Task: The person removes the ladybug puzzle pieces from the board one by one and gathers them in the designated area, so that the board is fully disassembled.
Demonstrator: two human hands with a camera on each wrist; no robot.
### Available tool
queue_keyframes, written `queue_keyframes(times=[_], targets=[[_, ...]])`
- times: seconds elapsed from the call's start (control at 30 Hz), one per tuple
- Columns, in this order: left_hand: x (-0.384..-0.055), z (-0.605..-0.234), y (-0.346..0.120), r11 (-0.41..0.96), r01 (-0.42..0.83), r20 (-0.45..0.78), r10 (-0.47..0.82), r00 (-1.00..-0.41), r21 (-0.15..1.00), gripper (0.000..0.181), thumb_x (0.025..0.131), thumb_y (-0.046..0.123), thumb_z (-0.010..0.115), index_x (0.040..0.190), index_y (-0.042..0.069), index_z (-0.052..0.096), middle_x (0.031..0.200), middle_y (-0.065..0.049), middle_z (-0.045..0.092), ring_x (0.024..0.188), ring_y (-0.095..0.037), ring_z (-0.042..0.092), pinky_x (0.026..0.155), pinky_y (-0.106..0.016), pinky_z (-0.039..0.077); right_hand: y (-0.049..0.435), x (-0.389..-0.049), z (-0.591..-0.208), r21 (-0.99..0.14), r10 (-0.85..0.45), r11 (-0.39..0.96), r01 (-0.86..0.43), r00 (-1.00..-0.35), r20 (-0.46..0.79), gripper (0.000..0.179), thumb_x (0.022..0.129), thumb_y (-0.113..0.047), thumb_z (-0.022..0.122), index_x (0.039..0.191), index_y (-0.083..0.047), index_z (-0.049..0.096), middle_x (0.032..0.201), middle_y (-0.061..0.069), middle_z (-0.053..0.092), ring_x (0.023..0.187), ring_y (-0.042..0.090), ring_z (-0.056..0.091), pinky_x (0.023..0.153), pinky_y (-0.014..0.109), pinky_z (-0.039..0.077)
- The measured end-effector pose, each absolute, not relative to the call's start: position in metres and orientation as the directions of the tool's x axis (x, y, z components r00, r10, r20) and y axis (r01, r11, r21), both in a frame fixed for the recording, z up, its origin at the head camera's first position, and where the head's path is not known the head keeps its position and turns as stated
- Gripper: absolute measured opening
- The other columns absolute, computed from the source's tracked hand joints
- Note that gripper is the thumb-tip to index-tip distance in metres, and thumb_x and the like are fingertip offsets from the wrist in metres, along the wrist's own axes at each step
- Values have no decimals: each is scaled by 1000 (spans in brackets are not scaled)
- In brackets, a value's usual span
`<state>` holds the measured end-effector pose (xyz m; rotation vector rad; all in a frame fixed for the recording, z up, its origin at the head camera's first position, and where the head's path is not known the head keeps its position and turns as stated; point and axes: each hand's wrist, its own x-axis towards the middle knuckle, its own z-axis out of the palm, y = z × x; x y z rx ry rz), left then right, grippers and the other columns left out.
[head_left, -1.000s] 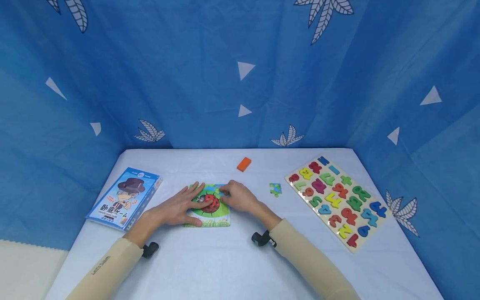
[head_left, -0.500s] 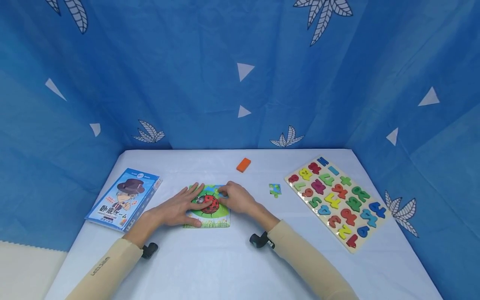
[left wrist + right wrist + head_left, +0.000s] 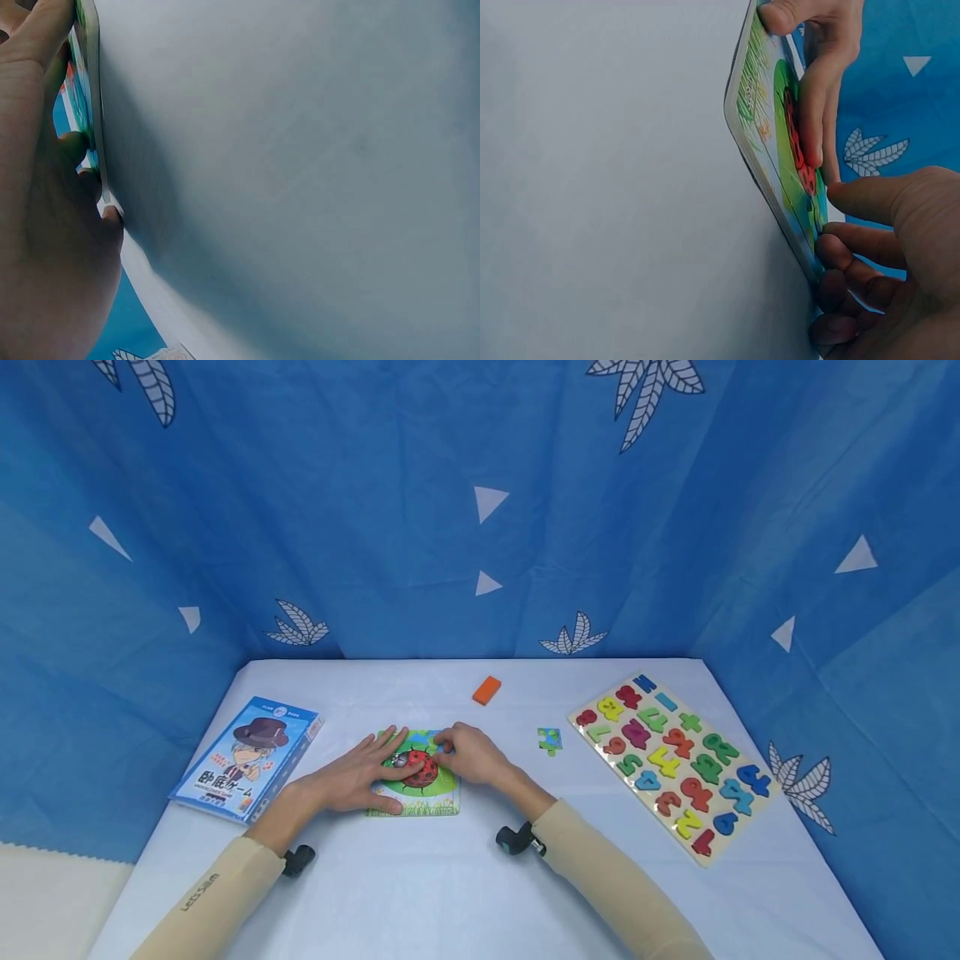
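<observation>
On the white table lies a small jigsaw puzzle (image 3: 408, 787) with a red ladybug (image 3: 420, 771) on green grass. Spread across its left side, my left hand (image 3: 362, 778) rests on it with extended fingers. My right hand (image 3: 476, 755) is at the puzzle's upper right, fingers bent. In the right wrist view, its fingertips (image 3: 836, 250) touch the puzzle near the edge and the thumb (image 3: 870, 199) stands a little apart from them. Whether a piece sits between them is hidden. A loose blue-green puzzle piece (image 3: 550, 741) lies right of my right hand.
A blue game box (image 3: 247, 760) stands at the left of the table. An orange block (image 3: 487, 690) lies at the back. To the right is a wooden board (image 3: 678, 760) with several coloured number shapes. Blue cloth (image 3: 420, 527) hangs behind and at both sides.
Both hands stay on the puzzle. My right hand's fingers shift very slightly to the left along its upper right part. The loose piece, box, block and number board stay put.
</observation>
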<state>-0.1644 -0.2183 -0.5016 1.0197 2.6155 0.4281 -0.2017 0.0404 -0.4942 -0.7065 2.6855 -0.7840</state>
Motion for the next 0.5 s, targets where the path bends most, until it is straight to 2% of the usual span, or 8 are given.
queue_keyframes(times=[0.27,0.5], targets=[[-164,-500,-218,685,618,-142,706,-694,385,75,88,65,63,151,27,47,168,-18,6,153,-44,3,119,-67,13,40,-202,-495,-556,-514,738,-383,-853,-94,32,97,-26,68,124,-9,71,90,-6,60,77,8,54,65,22,47],[-163,-500,-217,698,605,-158,694,-702,384,75,87,67,63,150,28,47,169,-15,4,154,-41,2,120,-64,12,40,-201,-494,-564,-511,730,-387,-856,-75,29,97,-24,68,121,-8,73,91,-4,62,78,8,56,68,23,47]])
